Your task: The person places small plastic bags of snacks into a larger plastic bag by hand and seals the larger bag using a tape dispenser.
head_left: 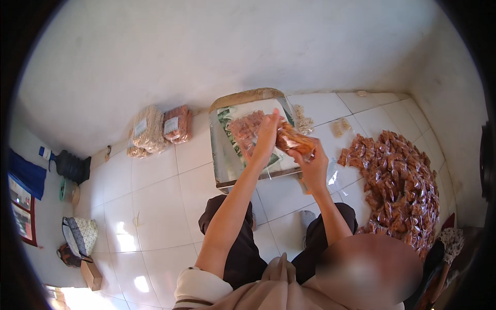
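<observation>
Above a low table (227,178) I hold a clear plastic bag of brown snack pieces (293,140) between both hands. My left hand (266,135) is closed on its upper left end. My right hand (313,164) grips the lower right end, its fingers wrapped round the plastic. Loose reddish-brown snack pieces (244,127) lie heaped on the tabletop, just left of my left hand and partly behind it. Beneath them is a white and green printed sheet (267,107).
A large pile of small filled snack packets (398,186) covers the floor at the right. Two big bags, one pale (150,129) and one reddish (178,124), stand against the wall. A patterned bag (82,235) and a cardboard box (91,275) sit far left.
</observation>
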`<move>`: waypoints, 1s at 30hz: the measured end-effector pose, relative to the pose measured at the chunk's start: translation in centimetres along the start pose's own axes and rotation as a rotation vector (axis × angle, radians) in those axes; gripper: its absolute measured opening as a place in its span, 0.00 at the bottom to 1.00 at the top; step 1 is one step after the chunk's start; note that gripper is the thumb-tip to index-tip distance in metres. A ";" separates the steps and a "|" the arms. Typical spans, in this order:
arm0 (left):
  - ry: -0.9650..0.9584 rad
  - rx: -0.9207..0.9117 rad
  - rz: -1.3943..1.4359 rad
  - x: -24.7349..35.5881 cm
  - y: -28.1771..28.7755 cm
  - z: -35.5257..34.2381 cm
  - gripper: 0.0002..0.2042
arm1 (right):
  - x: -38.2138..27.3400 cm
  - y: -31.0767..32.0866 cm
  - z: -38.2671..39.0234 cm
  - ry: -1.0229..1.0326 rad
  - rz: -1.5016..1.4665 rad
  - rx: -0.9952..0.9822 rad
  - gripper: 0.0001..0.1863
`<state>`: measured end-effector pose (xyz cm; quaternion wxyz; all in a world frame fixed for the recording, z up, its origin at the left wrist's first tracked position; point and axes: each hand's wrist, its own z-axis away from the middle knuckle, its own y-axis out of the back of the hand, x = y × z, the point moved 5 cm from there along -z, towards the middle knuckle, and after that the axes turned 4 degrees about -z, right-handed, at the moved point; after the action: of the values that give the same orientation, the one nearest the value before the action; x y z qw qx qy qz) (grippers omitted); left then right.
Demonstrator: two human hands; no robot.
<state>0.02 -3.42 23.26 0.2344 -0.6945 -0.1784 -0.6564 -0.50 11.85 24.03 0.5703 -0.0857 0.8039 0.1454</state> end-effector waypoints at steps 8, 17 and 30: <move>-0.271 0.185 -0.135 1.3 4.6 0.3 0.20 | 0.2 -4.9 -0.8 -0.147 -0.615 -0.257 0.26; -0.151 0.440 0.156 1.5 7.7 0.7 0.18 | -0.1 -7.5 -0.8 0.003 -0.336 -0.216 0.32; 0.210 0.090 0.348 -2.1 5.1 1.9 0.21 | 0.8 -7.1 2.1 0.033 -0.251 -0.243 0.35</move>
<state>4.30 -6.47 20.67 0.3925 -0.6313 -0.0594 -0.6663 3.23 5.91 21.65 0.5561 -0.2562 0.7726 0.1679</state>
